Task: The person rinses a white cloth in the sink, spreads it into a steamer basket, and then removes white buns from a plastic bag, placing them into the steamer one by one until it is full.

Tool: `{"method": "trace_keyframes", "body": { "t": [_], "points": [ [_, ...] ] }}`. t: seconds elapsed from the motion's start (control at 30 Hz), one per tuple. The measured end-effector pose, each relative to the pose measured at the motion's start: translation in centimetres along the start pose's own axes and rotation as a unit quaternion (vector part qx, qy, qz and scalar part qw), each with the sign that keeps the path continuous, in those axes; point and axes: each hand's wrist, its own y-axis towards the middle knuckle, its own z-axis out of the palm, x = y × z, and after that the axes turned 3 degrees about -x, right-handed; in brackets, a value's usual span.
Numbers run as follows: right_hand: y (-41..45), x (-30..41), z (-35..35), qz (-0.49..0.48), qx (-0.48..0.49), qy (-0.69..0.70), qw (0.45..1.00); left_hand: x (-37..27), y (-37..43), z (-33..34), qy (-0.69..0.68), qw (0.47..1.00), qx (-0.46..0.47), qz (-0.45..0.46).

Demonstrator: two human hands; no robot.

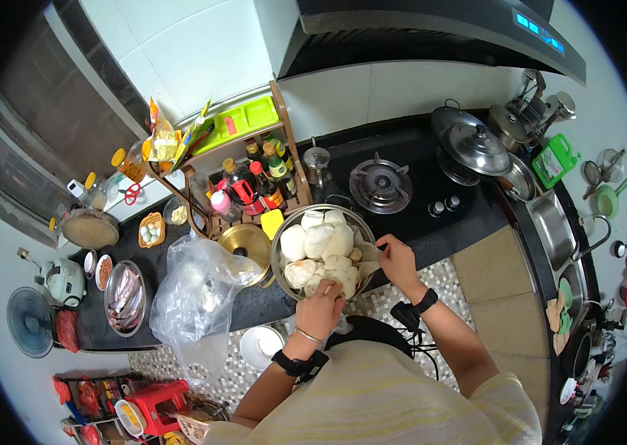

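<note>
A round metal steamer pot [367, 218] stands at the counter's front edge, packed with pale, puffy steamed buns [319, 240] that touch one another. My right hand [397, 260] pinches a piece of thin pale cloth [369, 257], which reaches over the pot's right rim beside the buns. At the pot's near rim is my left hand [319, 312], its fingers bent down over the nearest buns; whether they grip anything is hidden. A gold-coloured lidded pot [244, 243] is just left of the steamer, with crumpled clear plastic bags [194, 295] beside it.
Behind the pots stands a wooden rack [285, 125] with sauce bottles. A gas burner [381, 183] is at the back right, near a lidded wok [477, 149]. Left lie a metal bowl of fish [126, 300] and a basket of eggs [151, 230]. A white bucket [262, 346] stands below the counter.
</note>
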Motion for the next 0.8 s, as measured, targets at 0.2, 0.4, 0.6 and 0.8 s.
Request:
{"method": "trace_keyframes", "body": {
  "t": [0.2, 0.4, 0.6, 0.8],
  "points": [
    [-0.9, -0.1, 0.4, -0.029, -0.042, -0.105, 0.993, 1.6, -1.0, -1.4, -0.025, 0.997, -0.048, -0.054],
    [-1.8, 5.6, -2.3, -0.204, 0.008, -0.034, 0.978, 6.2, -4.1, -4.8, 0.012, 0.974, -0.076, -0.213],
    [-1.4, 8.1, 0.2, -0.317, 0.157, 0.016, 0.935, 5.9, -4.2, -4.1, -0.033, 0.977, -0.079, -0.193],
    [-1.1, 6.7, 2.2, -0.319, 0.196, -0.074, 0.924, 5.3, -4.1, -4.2, -0.061, 0.976, -0.078, -0.194]
  ]
}}
